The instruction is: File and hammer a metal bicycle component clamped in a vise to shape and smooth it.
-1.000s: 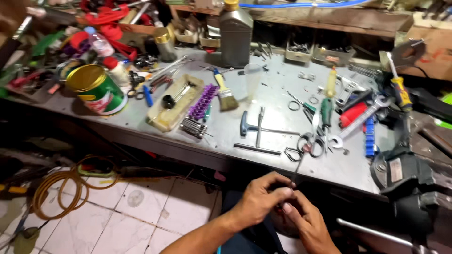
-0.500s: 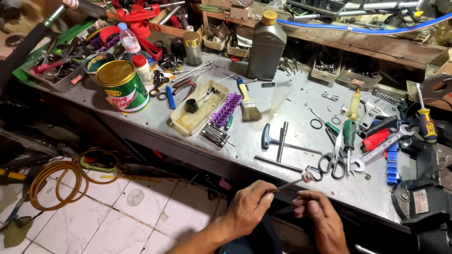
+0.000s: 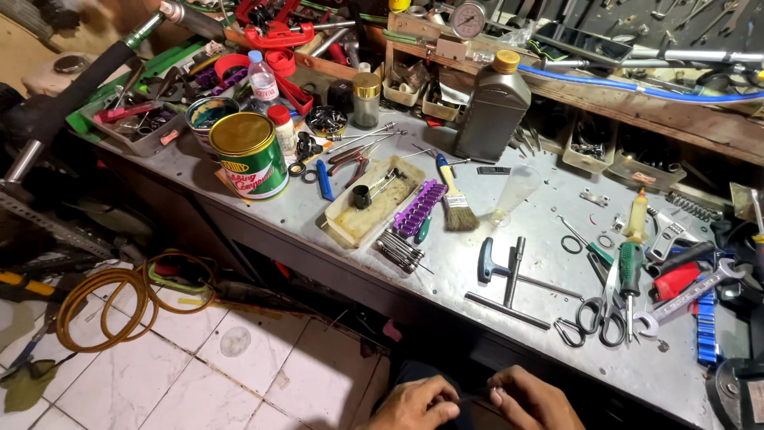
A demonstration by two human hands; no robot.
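My left hand (image 3: 418,404) and my right hand (image 3: 529,402) are together at the bottom edge of the head view, below the front edge of the metal workbench (image 3: 446,275). Between their fingertips they pinch a small dark thin part (image 3: 476,395); its kind is too small to tell. Both hands are partly cut off by the frame. The nearest tools on the bench are a T-handle wrench (image 3: 509,279) and a pair of scissors (image 3: 601,314).
The bench holds a green tin can (image 3: 248,155), a grey oil bottle (image 3: 493,107), a paintbrush (image 3: 455,199), a cream tray (image 3: 372,203), purple bit holder (image 3: 420,209), screwdrivers (image 3: 633,271) and spanners (image 3: 692,295). A yellow hose coil (image 3: 119,306) lies on the tiled floor (image 3: 239,358).
The view has tilted up and the bench has slid down and nearer. My hands have dropped to the bottom edge, still together on the small part.
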